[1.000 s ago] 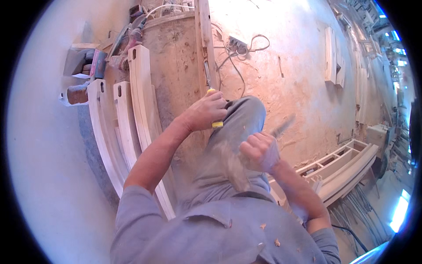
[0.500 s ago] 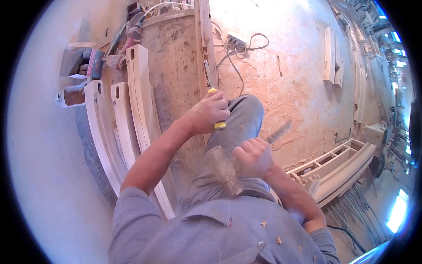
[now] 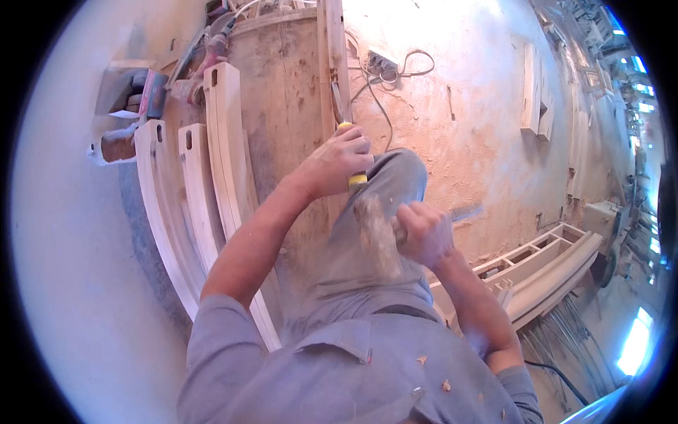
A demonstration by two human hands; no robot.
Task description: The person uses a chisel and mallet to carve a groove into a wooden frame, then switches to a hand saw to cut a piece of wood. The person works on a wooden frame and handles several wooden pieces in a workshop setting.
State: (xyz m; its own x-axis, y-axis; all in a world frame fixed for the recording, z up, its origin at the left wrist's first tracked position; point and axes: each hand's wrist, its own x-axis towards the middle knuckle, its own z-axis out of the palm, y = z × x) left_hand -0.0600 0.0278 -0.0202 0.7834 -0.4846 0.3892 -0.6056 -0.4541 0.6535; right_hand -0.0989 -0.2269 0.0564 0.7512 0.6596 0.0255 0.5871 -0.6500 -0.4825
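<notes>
My left hand (image 3: 337, 162) is wrapped round the yellow handle of a chisel (image 3: 358, 179). The chisel's metal blade points away from me, against a long upright-edged strip of wood (image 3: 333, 42). In my right hand (image 3: 426, 234) is the handle of a mallet, closed in the fist. Its worn, wood-coloured mallet head (image 3: 378, 237) is blurred by motion and hangs just below the butt of the chisel, apart from it. Both hands are above my bent knee.
Mortised wooden pieces (image 3: 224, 106) lie along the left of the wooden bench (image 3: 282, 78). Beyond them are a box (image 3: 152, 95) and a reddish power tool (image 3: 212, 53). A socket block with cable (image 3: 381, 65) lies on the floor. Curved wooden frames (image 3: 551, 265) stand at right.
The mallet and my right hand have swung away from my body, bringing the head nearer the chisel's butt. My left hand sits slightly farther up in the view, still gripping the chisel.
</notes>
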